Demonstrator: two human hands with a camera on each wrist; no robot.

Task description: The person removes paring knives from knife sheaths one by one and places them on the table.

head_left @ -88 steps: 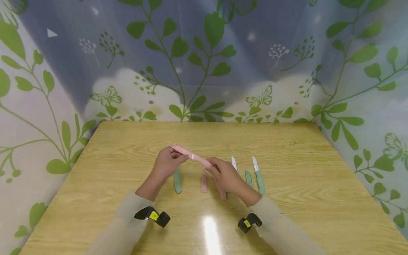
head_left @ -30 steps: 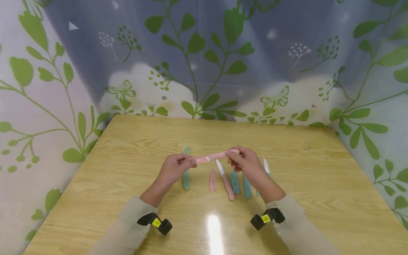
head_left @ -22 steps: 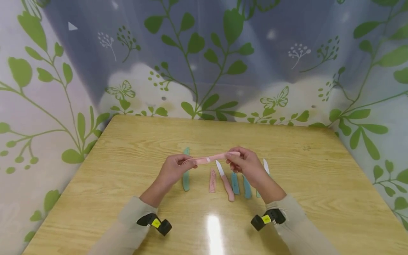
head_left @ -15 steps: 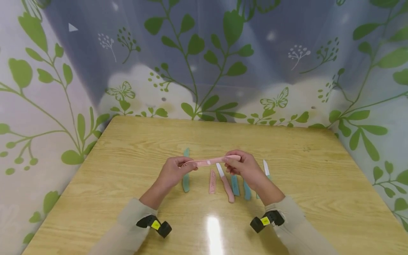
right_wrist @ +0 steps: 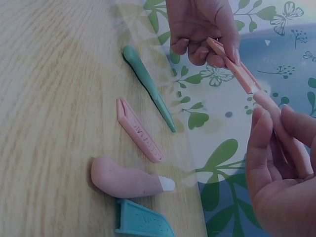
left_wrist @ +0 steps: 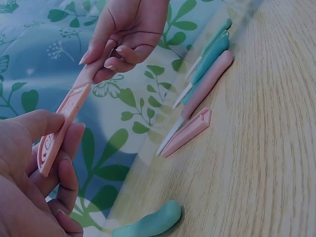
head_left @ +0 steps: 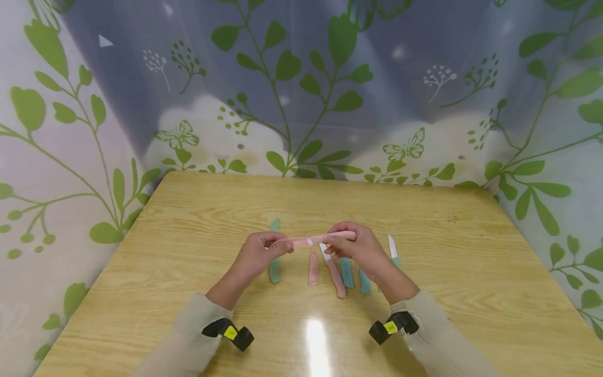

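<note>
My left hand (head_left: 254, 256) pinches a pink knife sheath (left_wrist: 74, 102) between thumb and fingers. My right hand (head_left: 363, 248) grips the handle of a pink paring knife (right_wrist: 267, 104), whose blade is mostly inside that sheath. A narrow white strip of blade shows between sheath and handle. Knife and sheath are held nearly level above the table. Below them lies another pink paring knife (head_left: 336, 280) with its white blade bare, beside a separate pink sheath (head_left: 313, 268). A green sheathed knife (head_left: 275, 272) lies under the left hand, partly covered by it.
On the wooden table (head_left: 212, 204), a blue sheath (head_left: 347, 273) and a blue-handled knife (head_left: 365, 283) lie under my right hand. A bare-bladed green knife (head_left: 393, 248) lies farther right, partly behind my wrist. Leaf-patterned cloth (head_left: 301, 104) encloses the back and sides.
The pink knife and sheath have turned from slanted to nearly level. Over the last second my right hand has shifted slightly left along the handle, and the visible blade strip looks narrower.
</note>
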